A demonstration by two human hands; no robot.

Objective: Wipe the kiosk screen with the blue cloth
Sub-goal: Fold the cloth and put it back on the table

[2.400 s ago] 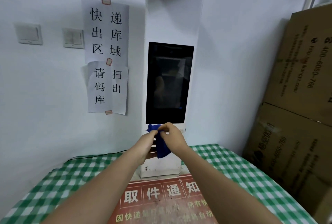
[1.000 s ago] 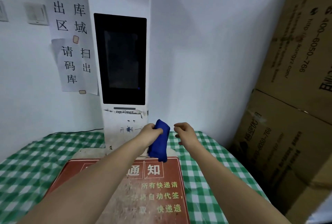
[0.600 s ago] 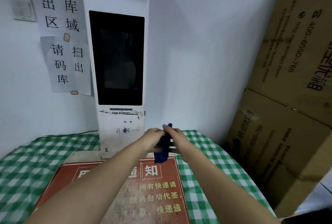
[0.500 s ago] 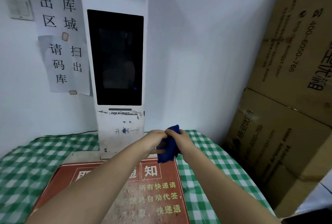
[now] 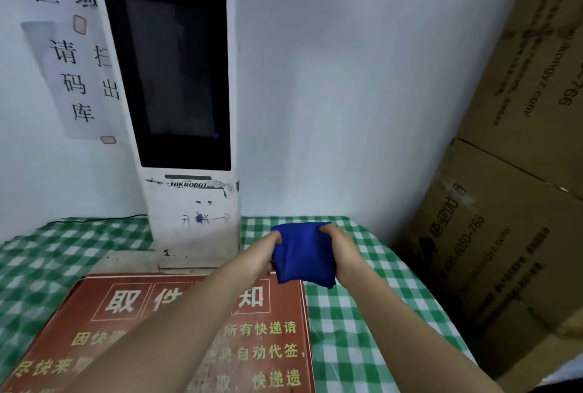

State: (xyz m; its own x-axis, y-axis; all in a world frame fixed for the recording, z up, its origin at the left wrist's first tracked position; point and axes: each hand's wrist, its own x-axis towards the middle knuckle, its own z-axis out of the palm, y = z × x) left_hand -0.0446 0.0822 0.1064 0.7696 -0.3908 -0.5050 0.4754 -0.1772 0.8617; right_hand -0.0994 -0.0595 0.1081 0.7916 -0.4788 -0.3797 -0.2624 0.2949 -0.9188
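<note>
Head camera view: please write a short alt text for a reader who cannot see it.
Both hands, left hand and right hand, hold a folded blue cloth above a green checked tablecloth, below and right of a white kiosk's dark screen.

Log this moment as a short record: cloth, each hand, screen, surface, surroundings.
cloth: blue cloth bunched, held up between both hands, above the table
left hand: left hand grips the cloth's left edge
right hand: right hand grips the cloth's right edge
screen: kiosk screen dark, upright, not touched by the cloth
surface: green checked tablecloth, with a red notice board lying on it
surroundings: cardboard boxes stacked at right; paper signs taped to the wall at left
</note>
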